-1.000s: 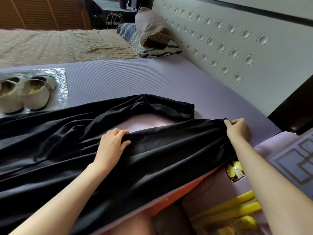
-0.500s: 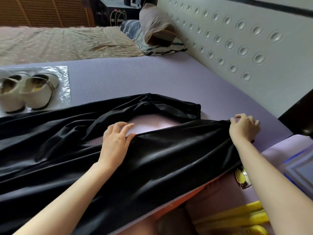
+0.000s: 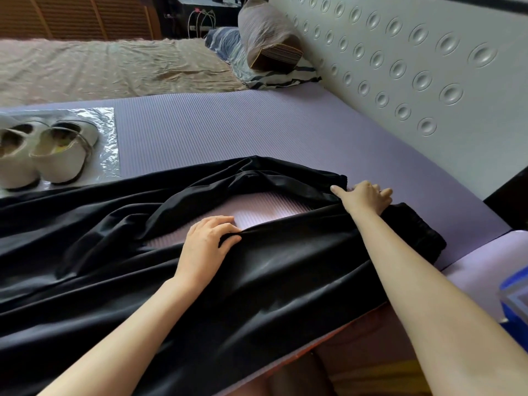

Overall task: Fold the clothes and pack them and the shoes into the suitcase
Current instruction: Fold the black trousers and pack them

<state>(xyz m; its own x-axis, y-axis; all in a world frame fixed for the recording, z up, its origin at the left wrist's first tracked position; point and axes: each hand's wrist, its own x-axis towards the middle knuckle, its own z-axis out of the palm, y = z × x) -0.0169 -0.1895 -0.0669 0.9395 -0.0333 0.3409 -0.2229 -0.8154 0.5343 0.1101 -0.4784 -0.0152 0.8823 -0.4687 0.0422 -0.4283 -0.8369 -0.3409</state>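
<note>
Head view: right hand point(image 3: 364, 195) has let go, now splayed; left hand point(image 3: 205, 244) grips trousers point(image 3: 285, 281).

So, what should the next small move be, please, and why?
Probably grip the far leg's cuff with the right hand and draw it onto the near leg: the black trousers lie splayed, mat showing between, left hand holding the near edge.

"Where is the right hand point(image 3: 363, 195) going?"

"It is letting go of the near cuff point(image 3: 414, 228) of the black trousers point(image 3: 285, 281) and reaching across to the far cuff point(image 3: 338, 180) — its fingers are spreading, no longer pinching."

"And the left hand point(image 3: 205, 247)?"

"Its fingers, lifted a moment ago, are closing again on the near leg's edge — the cloth is bunching under them."
</note>
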